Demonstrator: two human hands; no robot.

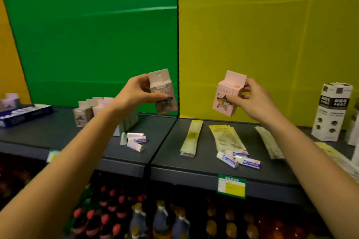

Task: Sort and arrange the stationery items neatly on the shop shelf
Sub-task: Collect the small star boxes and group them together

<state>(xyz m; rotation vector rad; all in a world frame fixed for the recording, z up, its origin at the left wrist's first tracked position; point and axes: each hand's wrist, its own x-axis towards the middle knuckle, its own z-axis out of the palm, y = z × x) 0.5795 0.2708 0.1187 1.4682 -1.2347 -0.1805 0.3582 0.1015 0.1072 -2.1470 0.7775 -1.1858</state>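
My left hand [136, 93] grips a small brownish carton [165, 95] with a star-shaped window, held above the dark shelf [167, 161] near the green-yellow seam. My right hand [254, 99] pinches a matching pink carton [226, 93] in the air over the right shelf section. More such cartons [89, 108] stand in a row on the left section, partly hidden by my left forearm. Small white erasers [136, 139] lie loose beside them. Another eraser group [239, 159] lies on the right section.
Long clear packets [191, 136] and flat yellow-topped packs [225, 137] lie on the right section. A tall white-and-black box [330, 110] stands at far right. A blue tray [21, 114] sits far left. Bottles [159, 219] fill the shelf below; a price tag [231, 186] hangs on the edge.
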